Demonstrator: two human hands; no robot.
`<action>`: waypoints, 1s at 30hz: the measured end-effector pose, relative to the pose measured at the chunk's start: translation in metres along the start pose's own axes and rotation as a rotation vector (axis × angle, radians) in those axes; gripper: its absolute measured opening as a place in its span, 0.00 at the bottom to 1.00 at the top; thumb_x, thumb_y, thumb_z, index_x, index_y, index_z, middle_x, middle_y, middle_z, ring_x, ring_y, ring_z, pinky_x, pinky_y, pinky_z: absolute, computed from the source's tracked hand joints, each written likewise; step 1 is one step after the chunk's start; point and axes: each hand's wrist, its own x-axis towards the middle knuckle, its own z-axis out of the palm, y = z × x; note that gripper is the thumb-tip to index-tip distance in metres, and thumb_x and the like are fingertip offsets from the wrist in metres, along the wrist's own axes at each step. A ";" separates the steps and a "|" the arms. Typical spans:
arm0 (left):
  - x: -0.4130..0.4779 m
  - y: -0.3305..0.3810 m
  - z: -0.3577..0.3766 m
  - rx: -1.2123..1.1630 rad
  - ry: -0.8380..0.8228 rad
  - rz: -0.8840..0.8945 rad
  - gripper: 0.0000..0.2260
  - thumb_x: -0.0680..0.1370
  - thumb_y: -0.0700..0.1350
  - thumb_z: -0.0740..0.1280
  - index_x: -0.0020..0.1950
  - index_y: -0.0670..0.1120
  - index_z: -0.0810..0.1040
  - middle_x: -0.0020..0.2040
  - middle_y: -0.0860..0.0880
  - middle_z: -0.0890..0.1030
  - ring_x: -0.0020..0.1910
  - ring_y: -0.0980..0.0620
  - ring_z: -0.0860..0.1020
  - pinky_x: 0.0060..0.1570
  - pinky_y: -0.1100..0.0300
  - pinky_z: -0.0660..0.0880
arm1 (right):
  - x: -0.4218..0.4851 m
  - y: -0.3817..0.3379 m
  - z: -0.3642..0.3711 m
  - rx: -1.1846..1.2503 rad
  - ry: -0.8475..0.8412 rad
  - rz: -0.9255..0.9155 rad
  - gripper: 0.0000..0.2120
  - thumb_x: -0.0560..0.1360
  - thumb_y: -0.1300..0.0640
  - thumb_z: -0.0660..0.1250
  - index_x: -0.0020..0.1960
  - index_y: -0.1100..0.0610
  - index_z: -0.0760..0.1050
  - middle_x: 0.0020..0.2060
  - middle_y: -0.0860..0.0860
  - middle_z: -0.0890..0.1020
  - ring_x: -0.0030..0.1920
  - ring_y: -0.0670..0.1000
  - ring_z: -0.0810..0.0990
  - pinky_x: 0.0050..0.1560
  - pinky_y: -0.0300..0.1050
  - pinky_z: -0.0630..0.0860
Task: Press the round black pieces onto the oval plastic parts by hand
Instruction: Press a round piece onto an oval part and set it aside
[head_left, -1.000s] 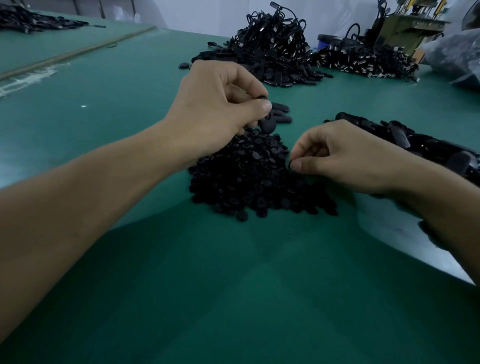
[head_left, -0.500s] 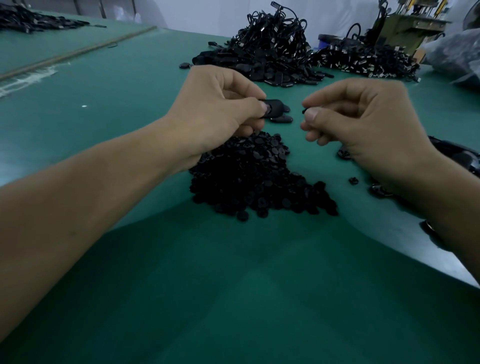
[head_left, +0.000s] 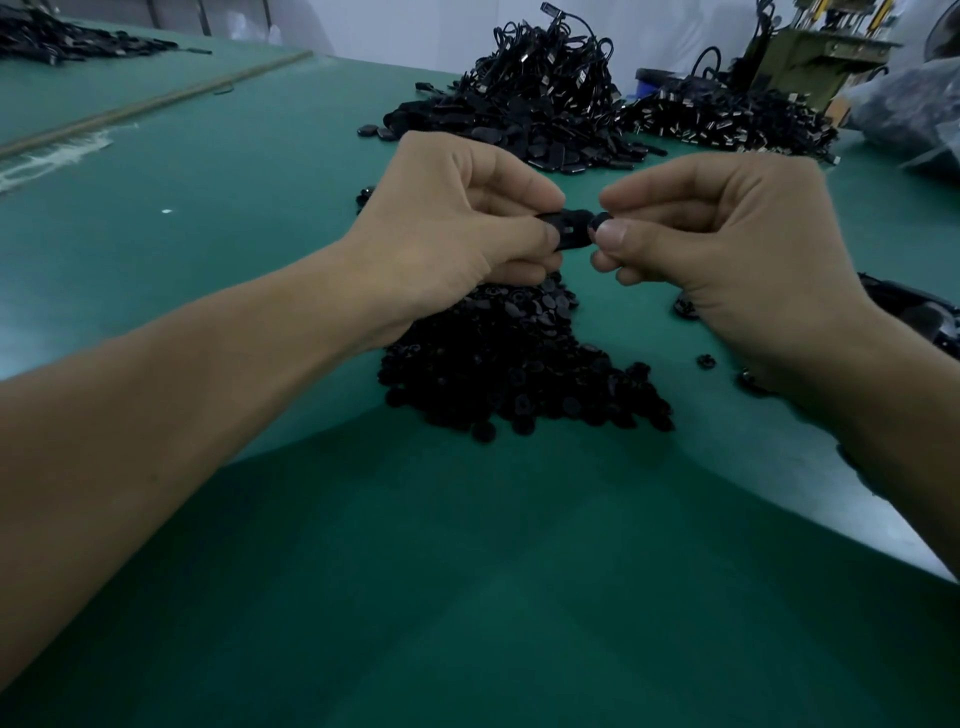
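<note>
My left hand (head_left: 447, 228) pinches a black oval plastic part (head_left: 569, 231) between thumb and fingers, held flat above the table. My right hand (head_left: 727, 244) pinches a small round black piece (head_left: 598, 224) between thumb and forefinger, and that piece touches the oval part's right end. Both hands hover over a heap of round black pieces (head_left: 514, 364) on the green table (head_left: 467, 571). More oval parts (head_left: 914, 317) lie at the right edge, partly hidden behind my right wrist.
A big pile of black parts with cords (head_left: 540, 104) sits at the back centre, another pile (head_left: 727, 119) to its right beside a machine (head_left: 810, 57). A few loose round pieces (head_left: 705, 359) lie right of the heap. Plastic bags (head_left: 914, 98) sit far right.
My right hand rose from the heap with a round piece and came left to the oval part. My left hand lifted the oval part a little; the two pieces now touch.
</note>
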 end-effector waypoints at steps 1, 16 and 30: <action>0.000 0.000 0.000 0.005 -0.003 0.009 0.06 0.74 0.31 0.73 0.48 0.40 0.82 0.37 0.45 0.85 0.40 0.47 0.86 0.42 0.59 0.83 | 0.000 0.000 0.000 -0.009 0.008 -0.004 0.06 0.73 0.65 0.75 0.46 0.55 0.82 0.37 0.52 0.86 0.38 0.48 0.86 0.42 0.39 0.82; -0.002 0.001 0.005 0.031 -0.017 0.078 0.08 0.72 0.31 0.75 0.48 0.40 0.83 0.42 0.40 0.86 0.42 0.46 0.86 0.42 0.60 0.83 | -0.001 -0.004 0.006 -0.252 0.020 -0.117 0.08 0.75 0.60 0.74 0.44 0.48 0.81 0.37 0.45 0.84 0.38 0.44 0.83 0.41 0.37 0.79; 0.000 -0.001 0.005 0.188 -0.032 0.160 0.09 0.72 0.31 0.74 0.48 0.43 0.84 0.41 0.43 0.86 0.37 0.48 0.85 0.44 0.56 0.84 | -0.003 -0.006 0.010 -0.343 0.069 -0.134 0.14 0.71 0.58 0.75 0.39 0.46 0.70 0.37 0.50 0.83 0.40 0.52 0.84 0.42 0.55 0.82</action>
